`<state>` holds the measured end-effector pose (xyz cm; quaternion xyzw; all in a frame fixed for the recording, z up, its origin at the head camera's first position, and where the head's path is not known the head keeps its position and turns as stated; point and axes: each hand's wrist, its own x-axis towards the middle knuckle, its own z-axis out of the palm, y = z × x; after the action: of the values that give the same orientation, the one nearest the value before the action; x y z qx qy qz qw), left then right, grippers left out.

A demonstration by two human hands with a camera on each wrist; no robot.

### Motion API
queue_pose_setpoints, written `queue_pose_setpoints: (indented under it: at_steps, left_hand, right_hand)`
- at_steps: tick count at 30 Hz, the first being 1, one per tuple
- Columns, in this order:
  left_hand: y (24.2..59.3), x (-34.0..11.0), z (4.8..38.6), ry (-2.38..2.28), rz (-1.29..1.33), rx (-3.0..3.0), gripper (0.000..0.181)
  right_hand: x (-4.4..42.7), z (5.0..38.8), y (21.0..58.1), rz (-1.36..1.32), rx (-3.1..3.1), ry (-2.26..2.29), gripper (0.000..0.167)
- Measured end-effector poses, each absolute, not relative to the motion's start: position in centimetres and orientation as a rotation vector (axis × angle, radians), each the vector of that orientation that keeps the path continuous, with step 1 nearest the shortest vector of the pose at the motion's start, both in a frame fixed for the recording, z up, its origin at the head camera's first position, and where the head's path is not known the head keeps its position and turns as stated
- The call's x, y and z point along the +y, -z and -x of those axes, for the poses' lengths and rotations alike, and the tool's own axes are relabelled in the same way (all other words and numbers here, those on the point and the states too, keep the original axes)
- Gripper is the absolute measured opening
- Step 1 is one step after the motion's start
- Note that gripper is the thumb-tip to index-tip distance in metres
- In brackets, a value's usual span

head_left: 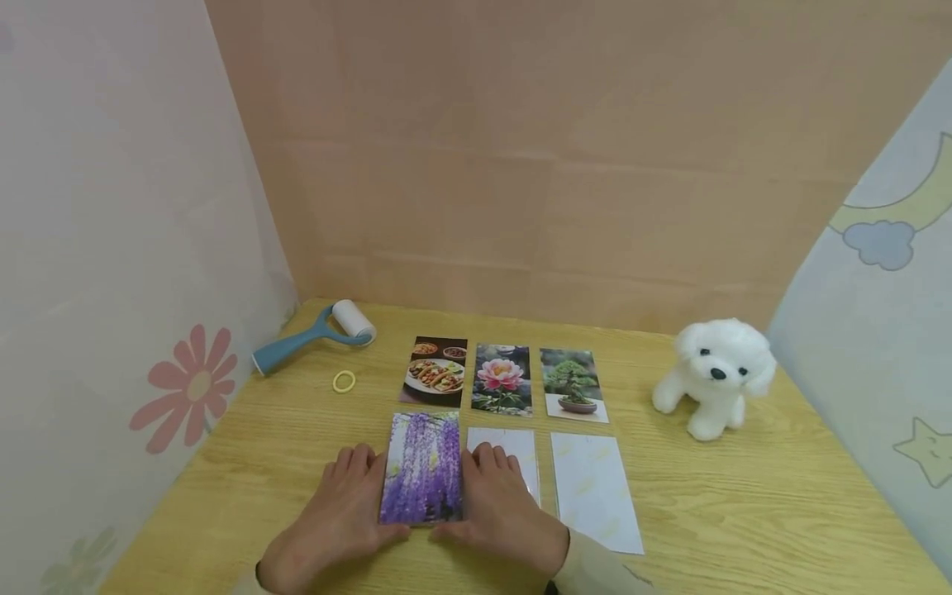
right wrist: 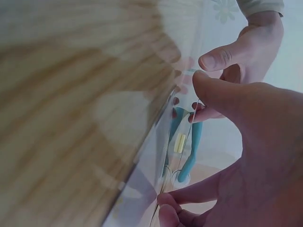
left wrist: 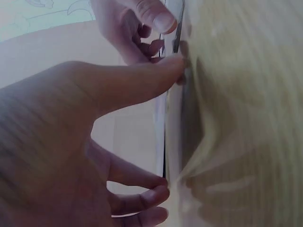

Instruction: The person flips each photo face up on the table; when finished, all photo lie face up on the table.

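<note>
A card with purple hanging flowers (head_left: 422, 471) lies at the front of the table, its surface glossy. My left hand (head_left: 338, 508) grips its left side, the thumb at the near edge. On the right side, my right hand (head_left: 506, 511) grips it the same way, partly over a pale card (head_left: 521, 450). In the left wrist view, the left thumb and fingers (left wrist: 142, 201) touch a thin edge, seen nearly side-on. The right wrist view shows the right hand (right wrist: 265, 127) at a thin clear edge, its thumb close to the left hand's thumb. What lies under the purple card is hidden.
Behind lie a taco card (head_left: 435, 372), a pink flower card (head_left: 502, 378) and a bonsai card (head_left: 573, 385). Another pale card (head_left: 597, 493) is at front right. A white toy dog (head_left: 717, 376) stands right; a blue-handled roller (head_left: 297, 339) and yellow ring (head_left: 345, 381) lie left.
</note>
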<state>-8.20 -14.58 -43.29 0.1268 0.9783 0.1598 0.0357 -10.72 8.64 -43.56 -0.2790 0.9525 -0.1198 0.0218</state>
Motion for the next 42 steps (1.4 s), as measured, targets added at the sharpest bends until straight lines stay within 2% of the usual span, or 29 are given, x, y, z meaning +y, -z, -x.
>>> queue_pose_setpoints:
  at_steps: [10, 26, 42]
  left_hand:
    - [42.7, -15.7, 8.9, -0.415, -0.468, 2.94, 0.093]
    - [42.9, -16.2, 9.0, -0.385, -0.559, 2.929, 0.097]
    - [42.9, -16.3, 8.8, -0.401, -0.537, 2.906, 0.1]
  right_hand:
    - [7.8, 10.6, 43.6, 0.868, 2.931, 0.341, 0.085]
    - [6.8, 10.0, 43.6, 0.895, 3.032, 0.042, 0.087]
    - [7.0, 9.9, 43.7, 0.925, 3.059, 0.016, 0.087]
